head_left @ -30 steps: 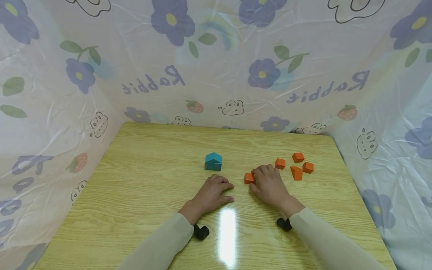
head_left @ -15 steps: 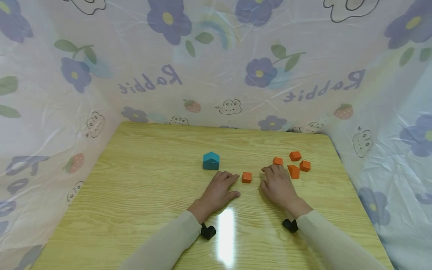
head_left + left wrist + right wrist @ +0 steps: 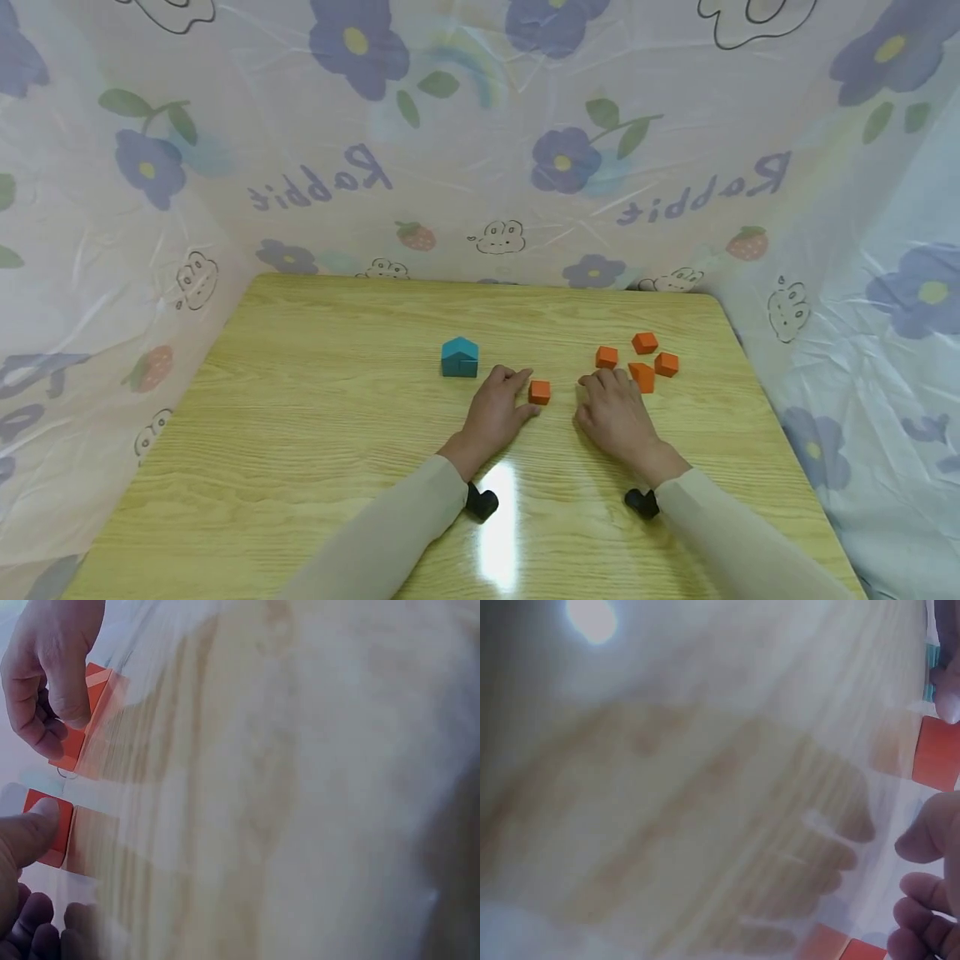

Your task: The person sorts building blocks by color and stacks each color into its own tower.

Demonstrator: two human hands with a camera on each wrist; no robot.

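Note:
An orange cube (image 3: 539, 392) sits on the wooden table between the hands. Beside it is my left hand (image 3: 493, 414), thumb near its front and fingers reaching past its back left, spread rather than gripping. The left thumb (image 3: 39, 821) overlaps the cube in the left wrist view. My right hand (image 3: 617, 417) hovers low with fingers loosely bent and nothing in them. Just beyond its fingertips lies a second orange block (image 3: 607, 357), and an orange wedge (image 3: 642, 377) shows beside its fingers. Left of the cube stands a teal house-shaped block stack (image 3: 460, 357).
Two more orange blocks, one farther back (image 3: 644, 342) and one at the right (image 3: 667, 364), lie behind the wedge. The table (image 3: 322, 350) ends at a flower-printed curtain (image 3: 480, 167) at the back and sides.
My right hand has let go of the orange cube and moved right toward the other orange blocks. My left hand has come forward and right to the cube.

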